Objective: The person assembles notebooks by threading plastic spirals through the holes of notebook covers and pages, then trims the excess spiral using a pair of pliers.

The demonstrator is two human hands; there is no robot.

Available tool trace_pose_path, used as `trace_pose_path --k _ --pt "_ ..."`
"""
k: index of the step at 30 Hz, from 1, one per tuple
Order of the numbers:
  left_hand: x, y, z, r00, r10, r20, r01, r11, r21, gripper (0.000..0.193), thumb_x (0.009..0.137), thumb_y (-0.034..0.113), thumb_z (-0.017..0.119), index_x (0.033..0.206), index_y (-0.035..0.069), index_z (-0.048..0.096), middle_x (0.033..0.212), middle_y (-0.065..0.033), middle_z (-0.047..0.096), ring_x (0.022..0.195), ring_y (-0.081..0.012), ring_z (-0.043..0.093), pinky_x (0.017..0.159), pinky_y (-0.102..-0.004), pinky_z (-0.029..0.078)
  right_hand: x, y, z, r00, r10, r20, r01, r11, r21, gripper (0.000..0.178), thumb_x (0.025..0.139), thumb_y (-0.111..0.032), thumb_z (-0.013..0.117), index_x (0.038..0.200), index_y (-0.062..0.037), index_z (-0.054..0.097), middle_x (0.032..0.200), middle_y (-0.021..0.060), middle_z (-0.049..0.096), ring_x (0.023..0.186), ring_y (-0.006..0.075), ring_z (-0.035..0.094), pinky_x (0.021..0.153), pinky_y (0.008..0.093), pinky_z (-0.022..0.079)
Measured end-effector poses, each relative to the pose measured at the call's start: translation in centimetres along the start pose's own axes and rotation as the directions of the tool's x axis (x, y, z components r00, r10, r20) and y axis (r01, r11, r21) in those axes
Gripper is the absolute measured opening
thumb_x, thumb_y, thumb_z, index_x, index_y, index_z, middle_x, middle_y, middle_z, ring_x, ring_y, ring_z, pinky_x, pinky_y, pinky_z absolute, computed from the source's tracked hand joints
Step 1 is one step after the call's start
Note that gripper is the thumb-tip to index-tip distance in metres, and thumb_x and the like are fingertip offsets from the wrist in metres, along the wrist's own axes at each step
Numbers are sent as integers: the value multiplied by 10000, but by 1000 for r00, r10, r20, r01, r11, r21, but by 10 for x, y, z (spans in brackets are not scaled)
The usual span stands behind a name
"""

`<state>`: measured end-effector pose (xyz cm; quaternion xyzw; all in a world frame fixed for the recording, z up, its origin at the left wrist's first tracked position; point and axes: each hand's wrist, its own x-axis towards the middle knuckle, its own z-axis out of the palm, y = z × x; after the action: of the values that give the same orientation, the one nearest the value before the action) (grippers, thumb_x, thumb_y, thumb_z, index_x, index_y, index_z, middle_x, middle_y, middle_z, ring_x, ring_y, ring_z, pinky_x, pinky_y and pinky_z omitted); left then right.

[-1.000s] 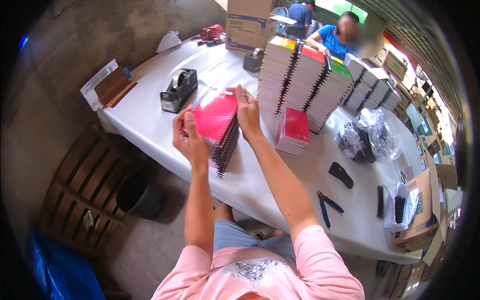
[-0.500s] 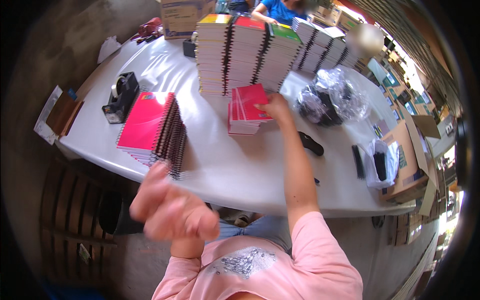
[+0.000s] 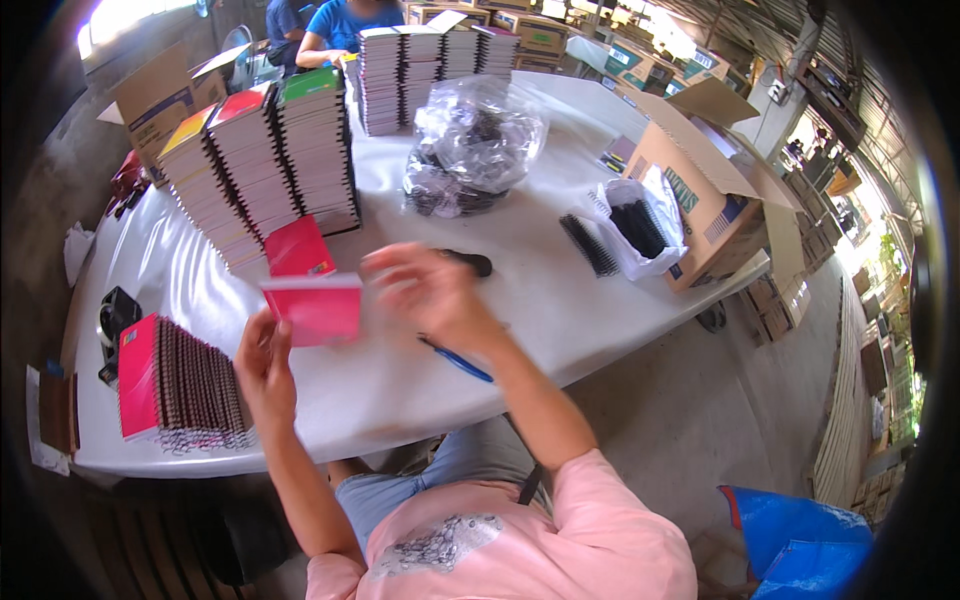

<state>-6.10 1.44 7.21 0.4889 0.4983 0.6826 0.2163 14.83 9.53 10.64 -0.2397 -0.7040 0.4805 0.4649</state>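
Observation:
A thin pink-red notebook [image 3: 325, 310] with no coil that I can make out is held up over the table. My left hand [image 3: 266, 362] grips its left edge between thumb and fingers. To the right of it, my right hand [image 3: 425, 295] is raised with the fingers apart, blurred and holding nothing. Just behind lies a small stack of red notebooks [image 3: 300, 247]. Coil-bound pink notebooks [image 3: 140, 380] are piled at the left. Blue-handled pliers [image 3: 457, 360] rest on the table below my right hand, and a black tool [image 3: 467, 262] lies beyond it.
Tall stacks of bound notebooks [image 3: 285, 160] stand behind. Clear plastic bags with black contents [image 3: 470, 150] sit at centre. Black binding coils [image 3: 590, 245], a white bag of coils [image 3: 640, 265] and an open carton [image 3: 700, 190] are at right. A tape dispenser [image 3: 120, 320] stands left; a co-worker [image 3: 345, 30] sits opposite.
The view has swung to the right. My left hand has come forward and now holds a red notebook. My right hand has left the small red stack and is off the notebooks.

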Motion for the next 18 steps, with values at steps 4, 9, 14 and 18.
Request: trace_pose_path --k 4,9,14,18 --pt "-15 37 -11 955 169 242 -294 630 719 164 821 6 548 970 59 590 864 -68 596 864 -235 568 900 -346 395 -27 48 -180 835 -7 -550 -398 682 -614 255 886 -218 541 1010 -19 640 922 183 661 864 313 648 764 357 497" --pt "-41 -11 -11 905 -23 426 -324 612 721 237 734 -65 526 921 75 571 936 -75 557 992 -297 496 900 -498 326 -48 136 -279 814 115 -569 -580 149 -801 494 812 -249 622 1251 -74 479 1159 215 543 1099 375 509 922 449 406" --pt "-61 -25 2 934 170 315 -356 530 770 302 731 262 654 912 45 545 959 -148 487 1033 -356 422 894 -474 321 -27 142 -268 859 219 -462 -487 72 -871 371 841 -223 583 1172 -65 527 1049 213 597 1005 381 561 837 476 448" --pt "-64 -41 29 940 314 132 -270 451 851 516 553 435 774 824 76 520 968 -136 437 1068 -347 375 896 -500 284 -10 86 -236 827 243 -506 -539 92 -837 278 870 -190 521 1134 -128 581 1004 205 625 958 402 579 823 481 451"
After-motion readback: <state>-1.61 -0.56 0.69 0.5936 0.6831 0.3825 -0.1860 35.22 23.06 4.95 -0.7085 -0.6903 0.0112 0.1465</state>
